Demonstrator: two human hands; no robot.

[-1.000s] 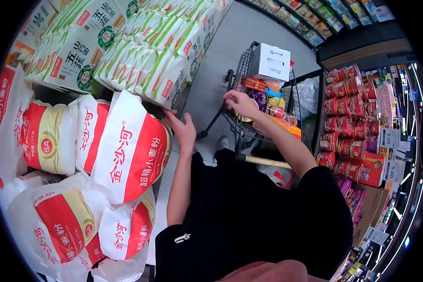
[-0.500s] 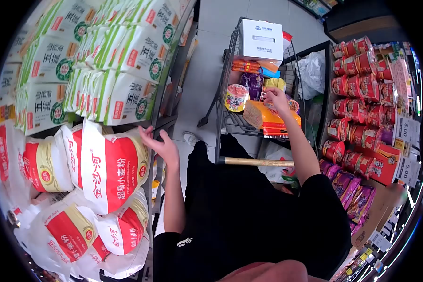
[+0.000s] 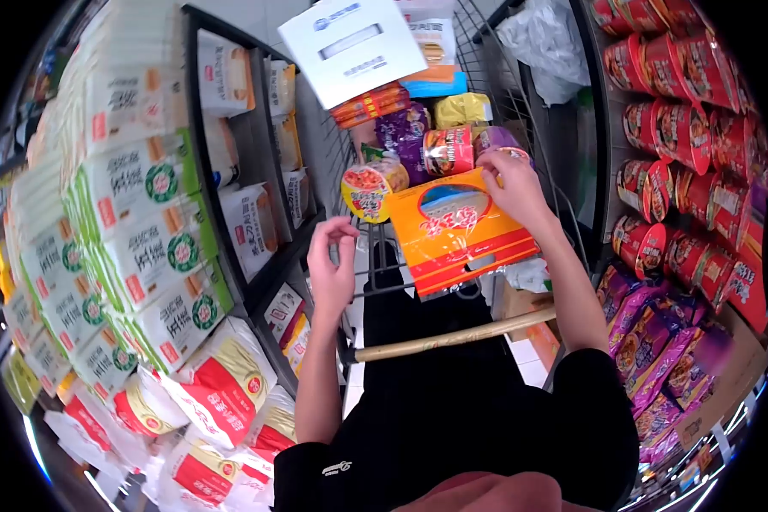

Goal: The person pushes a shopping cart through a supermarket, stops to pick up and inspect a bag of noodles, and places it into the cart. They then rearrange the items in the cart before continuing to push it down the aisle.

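Note:
In the head view, my right hand (image 3: 514, 192) pinches the upper right edge of an orange packet (image 3: 461, 239) with an oval clear window and red lettering. The packet lies tilted over the near end of a wire shopping cart (image 3: 555, 171). My left hand (image 3: 333, 264) is raised left of the packet, its fingers loosely curled and apart, holding nothing. Just beyond the packet are a yellow-and-red instant noodle tub (image 3: 369, 191), a red noodle cup (image 3: 449, 150) and a purple packet (image 3: 404, 132).
A white box (image 3: 352, 72) sits at the cart's far end. The cart's handle (image 3: 452, 335) crosses before my body. Shelves with noodle packs (image 3: 149, 183) and flour bags (image 3: 222, 384) stand on the left; red noodle cups (image 3: 670, 132) and purple packets (image 3: 657, 358) line the right.
My left hand has moved right, away from the flour bags toward the cart. My right hand has come onto the orange packet, which now shows its windowed face. The view has shifted closer to the cart.

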